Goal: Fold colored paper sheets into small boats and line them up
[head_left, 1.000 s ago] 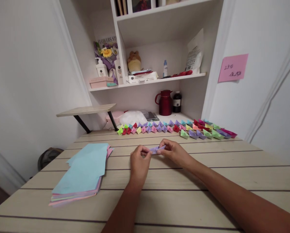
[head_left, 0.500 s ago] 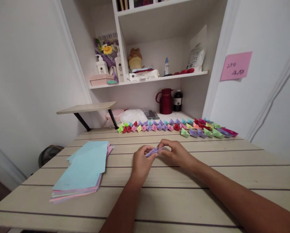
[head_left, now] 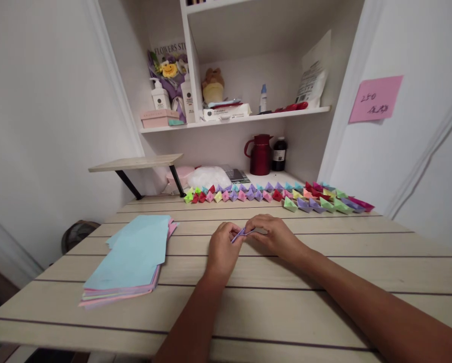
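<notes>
Between my two hands is a small folded purple paper (head_left: pixel 238 235), held just above the table. My left hand (head_left: pixel 223 248) pinches its left side, with the fingers closed. My right hand (head_left: pixel 273 234) grips the right end between thumb and fingertips. Much of the paper is hidden behind the fingers, so its exact folded shape is unclear. Beyond my hands stand rows of small folded paper boats (head_left: pixel 251 194) in many colours. To the left lies a stack of coloured paper sheets (head_left: pixel 135 252), light blue on top.
A small raised wooden stand (head_left: pixel 135 163) is at the back left of the slatted table (head_left: pixel 305 322). Behind the boats, a red jug (head_left: pixel 260 155) and a dark bottle (head_left: pixel 279 154) stand under a white shelf (head_left: pixel 195 124). A pink note (head_left: pixel 376 99) sticks to the right wall.
The purple paper shows less of its surface and looks narrower between my fingers. Both hands keep their grip and stay nearly in place. The view has shifted slightly.
</notes>
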The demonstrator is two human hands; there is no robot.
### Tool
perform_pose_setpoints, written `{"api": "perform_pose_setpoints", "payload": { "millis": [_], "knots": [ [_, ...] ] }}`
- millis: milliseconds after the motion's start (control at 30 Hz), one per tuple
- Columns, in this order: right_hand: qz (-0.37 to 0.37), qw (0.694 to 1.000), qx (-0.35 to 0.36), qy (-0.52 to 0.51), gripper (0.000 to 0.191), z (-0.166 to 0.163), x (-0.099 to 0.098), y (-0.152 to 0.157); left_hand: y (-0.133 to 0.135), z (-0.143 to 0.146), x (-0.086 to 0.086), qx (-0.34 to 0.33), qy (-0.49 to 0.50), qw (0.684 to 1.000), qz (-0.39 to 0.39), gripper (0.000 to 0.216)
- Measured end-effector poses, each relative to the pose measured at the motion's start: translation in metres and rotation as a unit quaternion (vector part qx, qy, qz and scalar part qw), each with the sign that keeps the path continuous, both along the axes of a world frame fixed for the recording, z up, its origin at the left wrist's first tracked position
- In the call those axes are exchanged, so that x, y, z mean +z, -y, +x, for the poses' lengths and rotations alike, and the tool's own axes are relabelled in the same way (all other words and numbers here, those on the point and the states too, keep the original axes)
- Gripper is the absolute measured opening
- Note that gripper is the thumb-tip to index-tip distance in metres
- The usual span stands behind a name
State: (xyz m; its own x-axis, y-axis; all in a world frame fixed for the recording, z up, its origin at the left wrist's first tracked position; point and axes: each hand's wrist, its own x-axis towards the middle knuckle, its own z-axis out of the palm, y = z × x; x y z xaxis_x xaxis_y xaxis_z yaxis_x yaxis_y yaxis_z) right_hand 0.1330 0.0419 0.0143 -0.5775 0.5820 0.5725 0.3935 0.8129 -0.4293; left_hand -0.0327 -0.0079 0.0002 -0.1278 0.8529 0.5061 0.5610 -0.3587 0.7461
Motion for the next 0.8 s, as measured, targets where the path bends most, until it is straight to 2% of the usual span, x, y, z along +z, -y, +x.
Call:
{"api": "perform_pose_setpoints", "payload": {
  "millis": [167,333,433,500,633,800],
  "knots": [
    [0.012,0.999,0.016,0.035,0.01,-0.0003,-0.0012,-0.0016,-0.0006,-0.0011,-0.0032,-0.015,0.008,1.0,-0.012,0.012],
    [-0.091,0.995,-0.008,-0.026,0.003,-0.0014,0.0003,0.0015,-0.0021,-0.0022,-0.0058,-0.031,0.061,0.997,-0.04,0.01],
    [-0.137,0.986,-0.01,-0.098,0.013,-0.0031,-0.0014,0.0013,-0.0023,-0.0017,-0.0056,-0.036,0.104,0.992,-0.061,0.01],
    [-0.193,0.97,0.009,-0.148,0.019,-0.0042,-0.0032,0.0001,-0.0014,-0.0011,-0.0047,-0.044,0.134,0.987,-0.074,0.01],
    [-0.327,0.918,0.031,-0.221,0.035,-0.0055,-0.0041,-0.0014,0.0023,-0.0023,-0.0009,-0.07,0.201,0.971,-0.105,0.015],
    [-0.398,0.876,0.047,-0.269,0.04,-0.0064,-0.0003,0.0005,0.0043,-0.0075,0.0032,-0.123,0.273,0.944,-0.139,0.028]
  ]
}}
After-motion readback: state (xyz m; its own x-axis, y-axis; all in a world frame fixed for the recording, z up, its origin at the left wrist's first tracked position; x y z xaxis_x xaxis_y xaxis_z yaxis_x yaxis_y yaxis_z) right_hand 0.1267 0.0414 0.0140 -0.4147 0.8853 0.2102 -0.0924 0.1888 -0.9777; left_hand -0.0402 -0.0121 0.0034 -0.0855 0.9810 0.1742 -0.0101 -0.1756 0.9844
